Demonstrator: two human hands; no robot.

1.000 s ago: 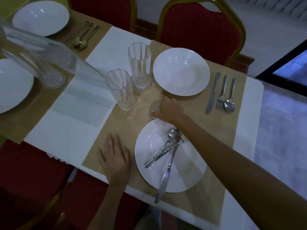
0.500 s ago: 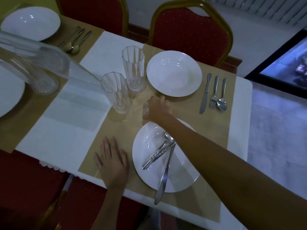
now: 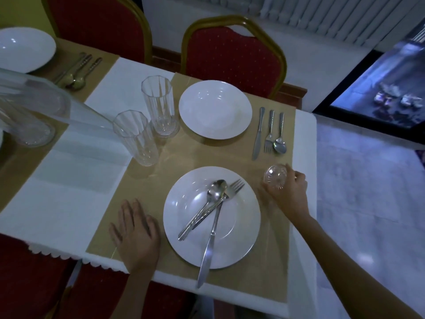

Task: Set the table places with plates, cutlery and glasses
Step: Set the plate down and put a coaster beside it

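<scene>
My right hand grips a small clear glass at the right of the near white plate, above the tan placemat. A spoon, a fork and a knife lie crossed on that plate. My left hand rests flat, fingers apart, on the mat left of the plate. The far plate has a knife, fork and spoon in a row at its right. Two tall ribbed glasses stand left of the plates.
Two red chairs with gold frames stand behind the table. A third plate with cutlery sits far left, and a clear glass and a clear container near it. The table's right edge drops to a pale floor.
My right hand has carried the small glass from the spot between the two plates over to the right side of the near plate. The left hand has stayed flat.
</scene>
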